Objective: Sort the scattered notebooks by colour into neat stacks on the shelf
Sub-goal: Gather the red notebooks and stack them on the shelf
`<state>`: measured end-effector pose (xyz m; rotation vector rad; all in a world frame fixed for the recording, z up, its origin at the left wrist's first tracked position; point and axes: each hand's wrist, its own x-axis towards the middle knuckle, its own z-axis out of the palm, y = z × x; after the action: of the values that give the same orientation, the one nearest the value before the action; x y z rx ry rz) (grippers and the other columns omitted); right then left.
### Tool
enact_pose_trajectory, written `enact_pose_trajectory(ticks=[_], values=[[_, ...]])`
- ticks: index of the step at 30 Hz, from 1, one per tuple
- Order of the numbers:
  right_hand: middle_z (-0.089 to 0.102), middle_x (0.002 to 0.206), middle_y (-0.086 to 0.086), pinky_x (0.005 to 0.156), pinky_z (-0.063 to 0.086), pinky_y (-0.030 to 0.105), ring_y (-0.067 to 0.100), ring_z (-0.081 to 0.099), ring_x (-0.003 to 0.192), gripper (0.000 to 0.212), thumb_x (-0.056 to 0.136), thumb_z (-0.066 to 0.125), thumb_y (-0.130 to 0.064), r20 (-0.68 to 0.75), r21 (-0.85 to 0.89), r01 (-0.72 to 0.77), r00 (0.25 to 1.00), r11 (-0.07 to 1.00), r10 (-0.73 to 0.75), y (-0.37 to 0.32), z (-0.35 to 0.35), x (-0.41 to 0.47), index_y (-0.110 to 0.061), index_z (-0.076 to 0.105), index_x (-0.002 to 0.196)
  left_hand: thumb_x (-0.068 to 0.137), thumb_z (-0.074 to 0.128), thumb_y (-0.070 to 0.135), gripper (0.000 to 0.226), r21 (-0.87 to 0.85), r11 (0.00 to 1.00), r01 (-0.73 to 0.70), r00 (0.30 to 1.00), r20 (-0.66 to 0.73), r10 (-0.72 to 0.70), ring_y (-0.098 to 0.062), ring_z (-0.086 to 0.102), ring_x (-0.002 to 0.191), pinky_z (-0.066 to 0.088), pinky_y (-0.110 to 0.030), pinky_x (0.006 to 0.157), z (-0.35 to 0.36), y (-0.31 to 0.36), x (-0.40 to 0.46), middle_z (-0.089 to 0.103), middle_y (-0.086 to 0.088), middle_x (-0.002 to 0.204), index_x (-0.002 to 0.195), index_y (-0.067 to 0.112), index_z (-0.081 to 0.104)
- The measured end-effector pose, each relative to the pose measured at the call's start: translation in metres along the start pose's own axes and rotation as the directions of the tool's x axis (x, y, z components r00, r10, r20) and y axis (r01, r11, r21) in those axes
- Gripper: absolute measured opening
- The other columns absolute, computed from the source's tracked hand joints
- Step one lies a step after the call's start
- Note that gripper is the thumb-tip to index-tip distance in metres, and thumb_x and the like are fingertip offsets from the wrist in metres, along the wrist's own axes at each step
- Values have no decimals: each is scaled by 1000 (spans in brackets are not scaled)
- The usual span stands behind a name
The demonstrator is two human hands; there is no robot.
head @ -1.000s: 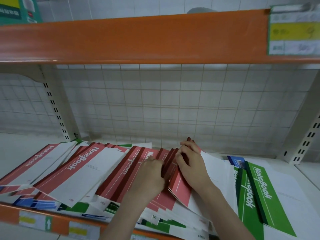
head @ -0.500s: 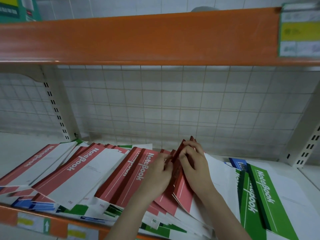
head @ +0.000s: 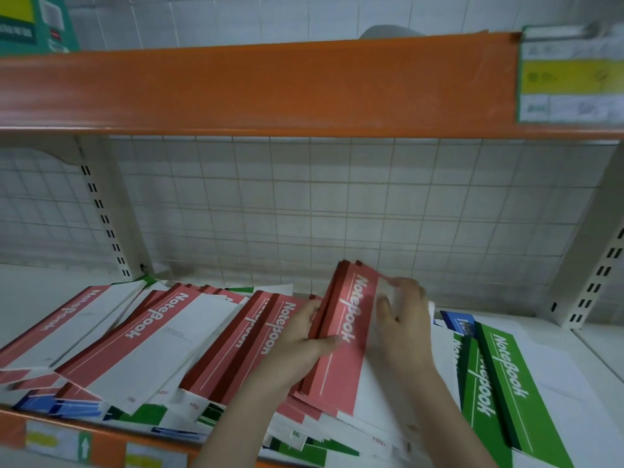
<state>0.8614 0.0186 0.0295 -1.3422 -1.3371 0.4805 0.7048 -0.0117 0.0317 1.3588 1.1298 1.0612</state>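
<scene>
From the head camera, a white shelf board with an orange front lip carries scattered red, green and blue paper notebooks before a white wire-grid back panel. An orange steel beam spans overhead. The left hand grips the spine edge of a small stack of red-banded notebooks, thumb on its cover; the right hand pinches its far edge. Green-banded notebooks lie to the right.

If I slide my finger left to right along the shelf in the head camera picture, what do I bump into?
Fanned red-and-white notebooks → left hand → held bundle of red notebooks → right hand → blue notebook corner → green-and-white notebooks.
</scene>
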Motion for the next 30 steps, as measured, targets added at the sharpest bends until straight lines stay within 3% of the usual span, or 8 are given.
enact_pose_trajectory(ticks=[2,4,8,10,15,22,26,30], values=[[39,136,14,89,45,36,30,52,111,55,89,61,-18,-62,-128,-21,998,992,13,-3,-9,4,-6,36,137,83,63,-7,44,-66,992,-110,990,-91,103,-8,69,90,53,-17,69,-5,4,-1,71,2,103,116,20,53],[53,124,12,82,48,33,25,57,104,75,87,65,-29,-20,-28,-117,993,993,116,-9,-15,7,-7,23,146,81,60,-11,45,-128,964,-233,962,-176,209,-13,70,87,54,-19,67,-12,8,0,74,1,96,118,13,53],[71,76,-8,56,46,25,12,68,68,27,82,68,-41,293,451,-447,892,773,345,-28,-17,7,-28,63,105,85,63,8,45,-140,904,-403,907,-189,375,-20,67,101,55,-25,75,-21,18,-4,69,-2,111,126,19,47],[72,76,-14,55,46,20,5,69,65,6,82,66,-40,245,508,-328,941,796,232,-33,-13,3,-35,70,82,88,59,14,45,-86,888,-452,887,-149,437,-18,63,110,54,-28,83,-25,22,-5,64,1,120,129,23,44],[73,84,-12,63,48,12,1,68,78,22,73,70,-51,105,560,-68,994,826,10,-43,-5,-10,-31,70,83,80,66,27,27,-25,885,-465,859,-254,445,-15,69,92,55,-22,70,-22,31,-6,71,4,100,106,33,63],[72,73,-15,56,44,3,-5,66,68,25,73,66,-52,55,558,-46,998,829,19,-31,8,-29,-27,71,71,65,77,35,25,-113,915,-387,879,-343,330,-11,72,80,54,-17,61,-7,19,-6,74,5,88,89,36,71],[70,73,-21,55,44,4,-7,65,68,29,72,56,-52,58,494,-69,997,867,47,-26,13,-31,-25,67,74,62,77,33,35,-82,933,-350,879,-373,297,-7,71,79,52,-14,59,-7,13,-5,74,10,88,95,28,66],[56,49,-14,46,36,7,-2,50,45,31,77,50,-51,38,386,35,998,922,-54,-28,9,-28,-26,54,60,65,74,34,37,-35,920,-390,845,-410,342,-5,70,82,53,-13,62,-7,16,-2,73,11,91,100,28,64]])
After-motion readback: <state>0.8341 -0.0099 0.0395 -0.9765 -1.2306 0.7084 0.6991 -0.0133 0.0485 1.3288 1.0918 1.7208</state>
